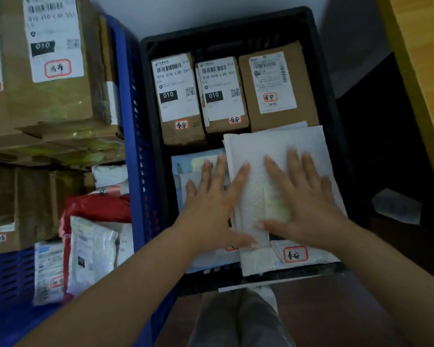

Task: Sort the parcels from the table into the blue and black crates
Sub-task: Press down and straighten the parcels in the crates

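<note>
Both my hands lie flat inside the black crate (321, 58). My left hand (211, 196) and my right hand (301, 196) press with straight fingers on a white padded envelope (273, 144) that tops a pile of flat mailers in the crate's near half. Three labelled cardboard boxes (178, 96) stand side by side along the crate's far end. The blue crate (133, 136) stands directly to the left, holding large cardboard boxes (50, 58), a red bag (98, 209) and white mailers (90, 251).
A yellow wooden table edge (421, 53) runs along the top right. A dark surface with a small grey packet (396, 206) lies right of the black crate. My legs (238, 321) show below the crate.
</note>
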`<state>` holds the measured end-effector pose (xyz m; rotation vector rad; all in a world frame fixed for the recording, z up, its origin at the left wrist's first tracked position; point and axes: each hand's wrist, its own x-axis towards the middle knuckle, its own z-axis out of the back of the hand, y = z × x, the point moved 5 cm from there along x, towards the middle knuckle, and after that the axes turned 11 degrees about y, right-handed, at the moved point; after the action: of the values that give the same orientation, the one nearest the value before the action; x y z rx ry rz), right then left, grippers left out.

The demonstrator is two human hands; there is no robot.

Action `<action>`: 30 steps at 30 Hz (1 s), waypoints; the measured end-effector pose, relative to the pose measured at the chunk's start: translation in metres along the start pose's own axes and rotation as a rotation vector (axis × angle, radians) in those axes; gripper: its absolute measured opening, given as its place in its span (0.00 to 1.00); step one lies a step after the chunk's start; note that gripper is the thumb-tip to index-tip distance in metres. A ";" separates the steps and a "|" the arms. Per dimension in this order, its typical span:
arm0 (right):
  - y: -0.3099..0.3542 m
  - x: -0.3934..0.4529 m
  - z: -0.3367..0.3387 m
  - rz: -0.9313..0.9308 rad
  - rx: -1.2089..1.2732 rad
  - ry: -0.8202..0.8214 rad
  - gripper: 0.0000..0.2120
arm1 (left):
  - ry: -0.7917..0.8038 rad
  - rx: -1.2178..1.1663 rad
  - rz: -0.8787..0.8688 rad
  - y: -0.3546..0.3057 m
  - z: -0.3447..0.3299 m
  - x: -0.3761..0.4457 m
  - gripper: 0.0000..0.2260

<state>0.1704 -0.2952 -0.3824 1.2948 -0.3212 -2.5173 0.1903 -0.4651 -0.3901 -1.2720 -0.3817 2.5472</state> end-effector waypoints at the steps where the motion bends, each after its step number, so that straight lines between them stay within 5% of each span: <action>1: -0.001 -0.002 -0.011 -0.018 -0.008 0.069 0.56 | 0.053 -0.003 0.011 -0.002 -0.009 0.002 0.59; 9: -0.008 0.026 -0.047 -0.147 0.061 0.242 0.66 | 0.214 -0.091 0.104 -0.001 -0.047 0.033 0.61; 30: -0.039 0.095 -0.087 -0.211 0.033 0.345 0.66 | 0.206 -0.111 0.150 0.017 -0.090 0.106 0.58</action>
<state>0.1829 -0.2983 -0.5162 1.8258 -0.1560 -2.3955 0.1996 -0.4330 -0.5264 -1.6440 -0.4019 2.5122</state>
